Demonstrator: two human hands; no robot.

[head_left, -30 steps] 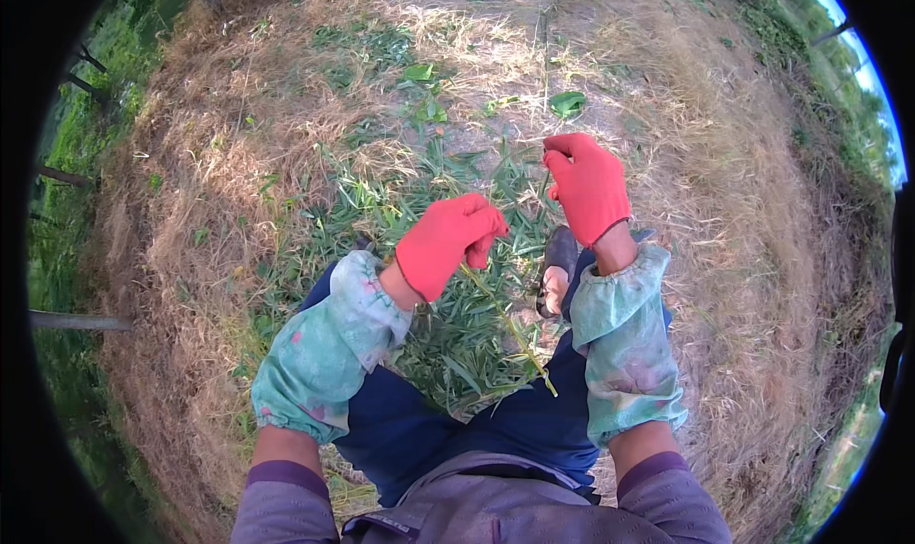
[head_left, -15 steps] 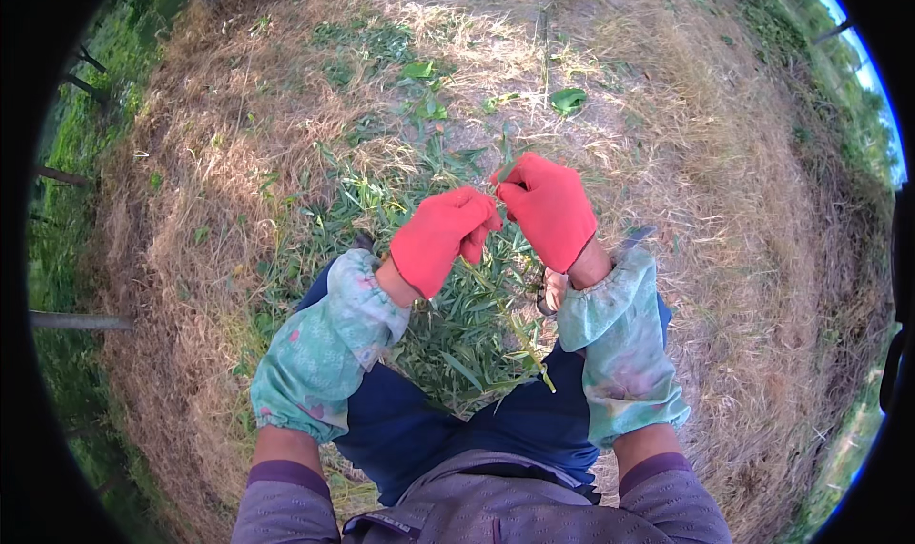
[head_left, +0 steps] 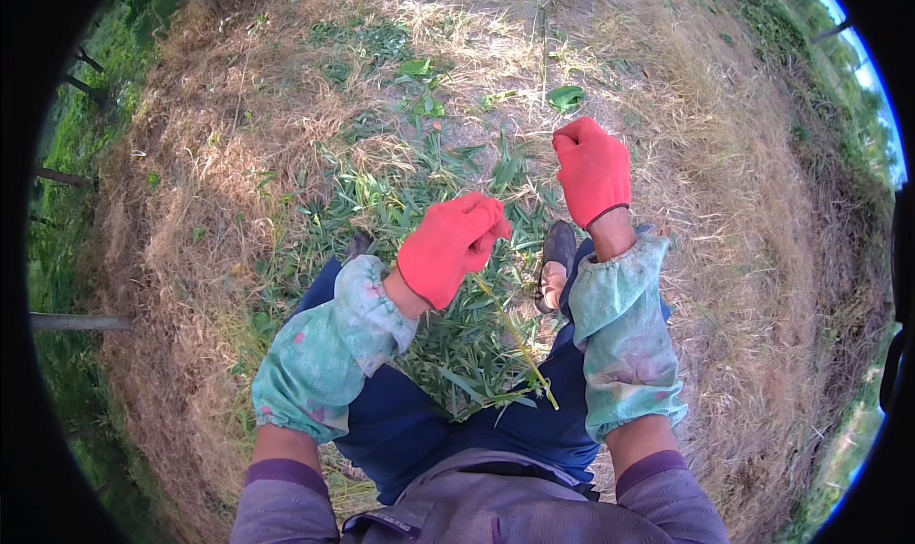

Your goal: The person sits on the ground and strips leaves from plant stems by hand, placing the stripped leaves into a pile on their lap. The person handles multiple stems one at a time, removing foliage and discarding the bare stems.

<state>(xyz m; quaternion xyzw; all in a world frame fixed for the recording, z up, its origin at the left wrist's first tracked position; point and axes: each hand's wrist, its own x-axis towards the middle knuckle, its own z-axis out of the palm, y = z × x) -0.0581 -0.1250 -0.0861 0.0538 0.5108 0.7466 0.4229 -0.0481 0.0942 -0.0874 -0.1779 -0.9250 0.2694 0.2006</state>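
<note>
On the left side there is a thin tree trunk with green plants around it. Next comes lots of dry, yellow-brown grass on the ground. The person's left arm has a green cloth sleeve cover with pink spots. A bit farther away, the dark tip of a left shoe peeks out past the blue trouser leg.

The left hand wears a red glove. Its fingers are curled up tight around the top of a thin yellow-green stem. The stem hangs out under that hand and slants to the right and nearer, so its cut end is over the right leg. It is well apart from the other hand. Under the stem and between the legs lies a messy heap of green leaves.

Farther away, one big round green leaf lies on the ground. The right shoe is dark and sits between the two hands. The right hand, in a red glove too, is up to the right and farther out. Its fingers look bent in, but their tips are hidden, so I can't tell if they pinch anything. Its arm has a matching sleeve cover.
</note>
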